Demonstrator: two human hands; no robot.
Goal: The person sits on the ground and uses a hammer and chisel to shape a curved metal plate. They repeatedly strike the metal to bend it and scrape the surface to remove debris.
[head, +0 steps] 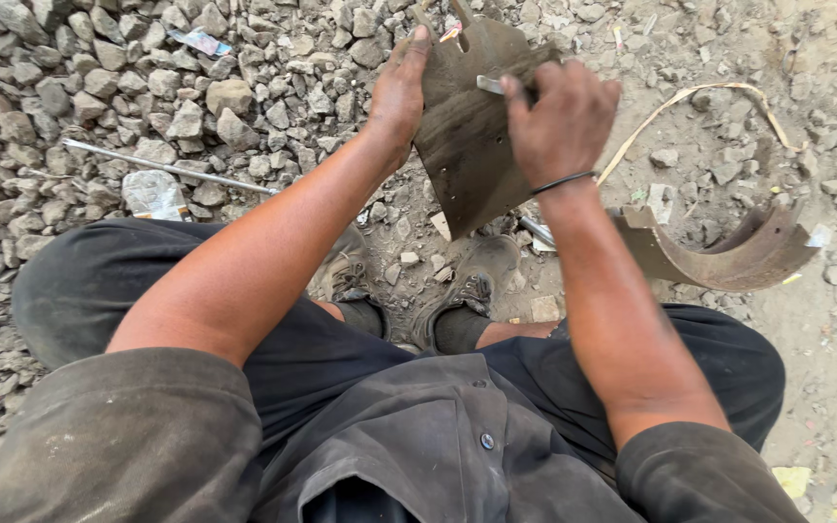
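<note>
Rusted brown metal makes up the plate [465, 136], a flat, curved-edged piece held up over the gravel [147, 87] between both hands, above the shoes and tilted with its lower corner pointing down toward them. The left hand [399, 92] is closed along the plate's left edge, thumb lying up the rim and palm pressed behind it; the grip is firm and narrow, only the plate's thickness being taken between thumb and fingers. The right hand [564, 121] is curled shut at the plate's right side, and a small bright metal piece [489, 84] is seen poking out from under its fingers and lying against the plate's face; how much of that piece is enclosed cannot be told. A thin black band [564, 181] is worn at the right wrist. Below the plate, two worn dark shoes [467, 286] are planted close together on dusty ground strewn with small stones. A second curved rusty piece [719, 257], arc-shaped with a raised flange, is lying on the ground just right of the right forearm, apart from the plate. A thin metal rod [167, 169] is resting on the gravel to the left, well apart from the hands, with a crumpled clear wrapper [152, 194] just beside it. A pale strap [690, 97] is looped across the dirt at upper right.
</note>
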